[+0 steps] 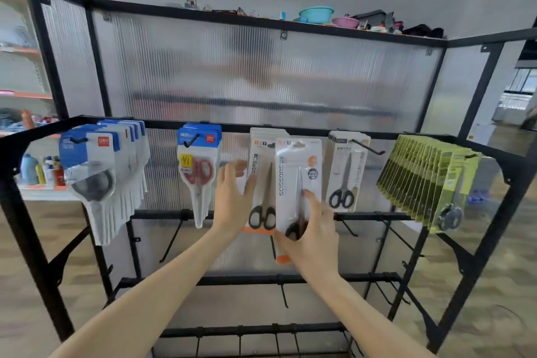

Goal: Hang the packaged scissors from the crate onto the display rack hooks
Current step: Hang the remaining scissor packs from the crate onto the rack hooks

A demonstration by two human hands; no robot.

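Observation:
My right hand [315,231] grips the lower end of a white scissors package [296,180] with black handles and an orange tab, held upright at the rack's top row. Just behind it hang white scissors packs [261,183] of the same kind on a hook. My left hand [232,197] is spread with straight fingers, touching the left edge of those hanging packs. The black display rack [290,279] has several bare hooks on its lower bars. The crate is out of view.
Blue-carded scissors packs [101,166] hang far left, red-handled ones [199,171] left of centre, a grey pack [344,174] right of centre, green packs [430,180] far right. Bowls [316,13] and clutter sit on top of the frame.

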